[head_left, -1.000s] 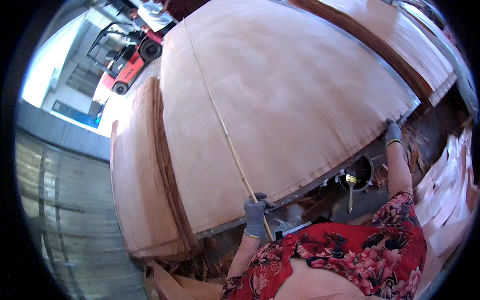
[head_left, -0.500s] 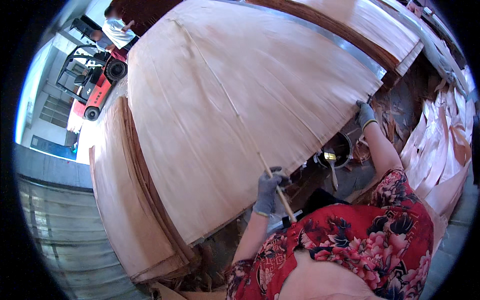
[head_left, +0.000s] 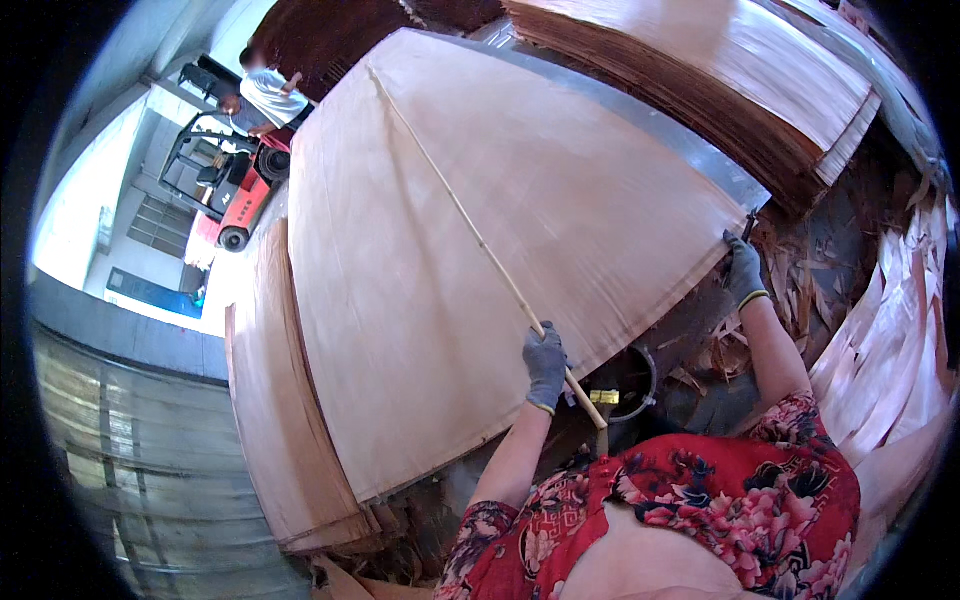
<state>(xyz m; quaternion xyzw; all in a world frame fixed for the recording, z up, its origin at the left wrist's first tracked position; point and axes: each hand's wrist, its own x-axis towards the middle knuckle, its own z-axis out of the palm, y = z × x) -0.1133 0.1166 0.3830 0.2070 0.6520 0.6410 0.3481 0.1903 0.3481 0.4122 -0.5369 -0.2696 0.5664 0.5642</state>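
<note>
A wide pale wood veneer sheet (head_left: 430, 270) lies spread out in front of me. Across it runs a long thin bamboo stick (head_left: 468, 222), from the far edge to past the near one. My left hand (head_left: 545, 368), in a grey glove, is closed round the stick's near part. At the sheet's right corner is my right hand (head_left: 743, 268), also gloved, with its fingers curled. A dark narrow object (head_left: 750, 226) sticks up beside those fingers; its kind is unclear. Below the near edge, a brush (head_left: 604, 398) with a yellow band sits at a round bucket (head_left: 652, 378).
A veneer stack (head_left: 265, 400) stands to the left, a taller stack (head_left: 690, 90) at the back right. Pale veneer strips (head_left: 880, 330) heap up at the right, with scraps on the floor. Two people (head_left: 272, 95) are by a red forklift (head_left: 240, 200) at the far left.
My view has shifted, so the sheet and forklift appear further right and lower. My left hand still grips the stick, whose near end now shows clear of my shirt. My right hand stays at the corner.
</note>
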